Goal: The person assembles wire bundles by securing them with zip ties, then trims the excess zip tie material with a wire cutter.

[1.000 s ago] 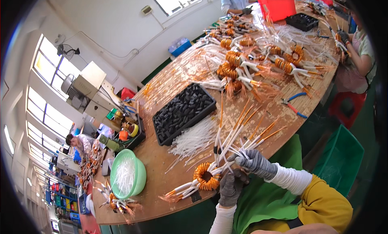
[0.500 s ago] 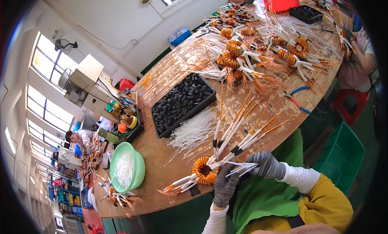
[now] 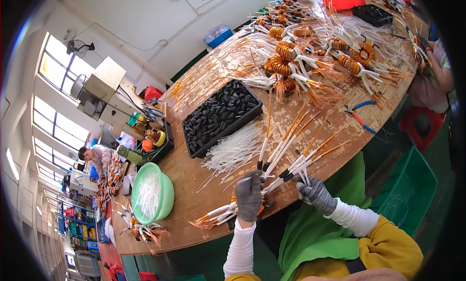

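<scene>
Faces a big brown table [image 3: 194, 232], worn and peeled in pale patches, inside a room with white walls [image 3: 141, 21] and tall windows [image 3: 60, 125] at left. With the right hand [image 3: 316, 197] pinches thin white strips [image 3: 304, 176] between closed fingers. Curls the left hand [image 3: 249, 196] in front of the orange wire-wound ring [image 3: 261, 208], near the table's edge (cannot tell if gripping it). Cannot read lettering on the beige machine [image 3: 107, 82].

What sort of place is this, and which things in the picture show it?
Probably a factory workshop where electrical parts are assembled by hand: orange wire-wound rings lie heaped on a worn table, a black tray holds many small black pieces, and a machine stands beyond.
</scene>
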Tool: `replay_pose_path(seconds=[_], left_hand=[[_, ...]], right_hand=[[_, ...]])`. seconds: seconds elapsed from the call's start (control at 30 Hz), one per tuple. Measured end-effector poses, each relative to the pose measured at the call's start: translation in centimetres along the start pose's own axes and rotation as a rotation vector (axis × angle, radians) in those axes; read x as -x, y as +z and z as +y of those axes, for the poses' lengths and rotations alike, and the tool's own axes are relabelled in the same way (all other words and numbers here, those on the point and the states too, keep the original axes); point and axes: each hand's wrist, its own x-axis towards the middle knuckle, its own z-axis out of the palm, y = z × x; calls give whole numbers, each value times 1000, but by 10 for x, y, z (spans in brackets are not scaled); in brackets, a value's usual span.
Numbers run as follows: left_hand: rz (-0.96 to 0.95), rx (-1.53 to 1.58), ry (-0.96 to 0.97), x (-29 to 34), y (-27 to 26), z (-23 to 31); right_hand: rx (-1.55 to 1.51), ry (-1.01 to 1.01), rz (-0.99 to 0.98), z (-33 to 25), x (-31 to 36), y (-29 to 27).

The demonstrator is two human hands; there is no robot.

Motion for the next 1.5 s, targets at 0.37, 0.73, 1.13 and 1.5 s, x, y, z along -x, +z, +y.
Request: replay_pose_path(seconds=[0.37, 0.73, 1.13, 1.5], left_hand=[[-451, 216, -405, -27, 14, -9], [-550, 568, -481, 2, -17, 16], [14, 34, 139, 17, 30, -8], [-73, -72, 310, 24, 32, 0]], right_hand=[[-117, 93, -115, -10, -12, 15], [-269, 223, -62, -14, -12, 19], [-309, 260, -165, -15, -14, 12], [-230, 263, -122, -24, -9, 17]])
